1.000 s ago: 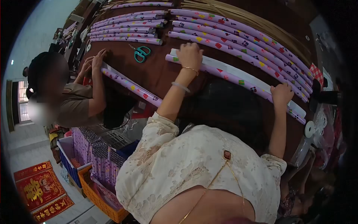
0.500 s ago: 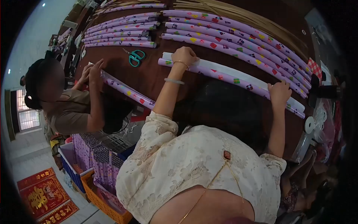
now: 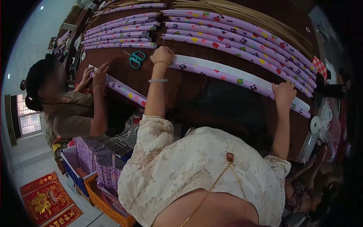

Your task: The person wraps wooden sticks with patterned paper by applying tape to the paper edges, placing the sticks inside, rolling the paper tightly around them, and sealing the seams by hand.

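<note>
I count two hands of my own, one left hand [image 3: 162, 55] and one right hand [image 3: 284, 92], at one printed roll [image 3: 216, 75]. Four lilac rolls [image 3: 216, 45] form the group on one side of the surface [image 3: 155, 90]; the group on the other side [image 3: 121, 46] has at least five, too overlapped for me to number exactly. I see one pair of scissors [image 3: 131, 56], three white rings [image 3: 314, 129], one co-worker [image 3: 72, 119] with two hands [image 3: 100, 73] and one roll of their own [image 3: 125, 93], one orange basket [image 3: 113, 212] and three red panels [image 3: 47, 200].

Brown table [image 3: 130, 80] | purple rolls [image 3: 215, 44] | teal scissors [image 3: 132, 56] | tan strips [image 3: 227, 7]
</note>
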Motion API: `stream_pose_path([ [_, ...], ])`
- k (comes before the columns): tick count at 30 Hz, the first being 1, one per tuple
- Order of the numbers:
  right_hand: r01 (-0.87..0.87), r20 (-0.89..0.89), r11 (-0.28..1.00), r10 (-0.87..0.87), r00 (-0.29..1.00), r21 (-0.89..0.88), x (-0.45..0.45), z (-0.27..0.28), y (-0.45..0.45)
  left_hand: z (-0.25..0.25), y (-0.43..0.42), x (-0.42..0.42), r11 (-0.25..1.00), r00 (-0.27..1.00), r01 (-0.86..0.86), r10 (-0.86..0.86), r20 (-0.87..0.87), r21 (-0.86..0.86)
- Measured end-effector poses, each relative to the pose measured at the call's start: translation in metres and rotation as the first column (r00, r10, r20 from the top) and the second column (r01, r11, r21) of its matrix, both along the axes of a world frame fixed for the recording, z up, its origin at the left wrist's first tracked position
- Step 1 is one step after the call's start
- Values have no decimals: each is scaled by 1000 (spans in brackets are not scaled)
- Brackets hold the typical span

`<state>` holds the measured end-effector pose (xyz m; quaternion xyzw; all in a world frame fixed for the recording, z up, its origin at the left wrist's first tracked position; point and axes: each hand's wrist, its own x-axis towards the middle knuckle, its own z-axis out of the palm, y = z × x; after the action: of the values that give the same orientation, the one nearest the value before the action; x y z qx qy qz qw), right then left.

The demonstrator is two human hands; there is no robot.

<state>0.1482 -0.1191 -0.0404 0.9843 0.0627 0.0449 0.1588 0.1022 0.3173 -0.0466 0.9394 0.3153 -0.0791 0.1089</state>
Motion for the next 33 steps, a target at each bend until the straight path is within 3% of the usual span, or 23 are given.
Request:
stream_pose_path([
  [1,3,2,1000,-3,1000,-3,0,0,0,0,-8,2,1000,1000,3,-3,2,-3],
  [3,-3,11,1000,3,1000,-1,0,0,0,-3,-37,7,962,987,46,-85,137,269],
  [6,-4,-2,1000,4,1000,-11,1,0,0,-6,-75,11,967,912,253,-238,335,-2],
  [8,0,-2,1000,0,1000,-17,2,-1,1,6,-103,15,923,931,298,-225,286,-244],
  [11,0,2,1000,0,1000,-21,0,0,0,-9,-116,25,920,924,351,-309,225,-175],
  [15,3,8,1000,-3,1000,-21,-1,-1,0,-10,-104,26,903,933,355,-325,153,-243],
  [25,20,23,1000,-19,1000,-5,-1,-2,0,-12,-119,27,882,902,416,-370,224,-220],
  [33,47,12,998,-48,999,49,-1,-8,-1,-10,-111,31,895,926,376,-356,122,-239],
])
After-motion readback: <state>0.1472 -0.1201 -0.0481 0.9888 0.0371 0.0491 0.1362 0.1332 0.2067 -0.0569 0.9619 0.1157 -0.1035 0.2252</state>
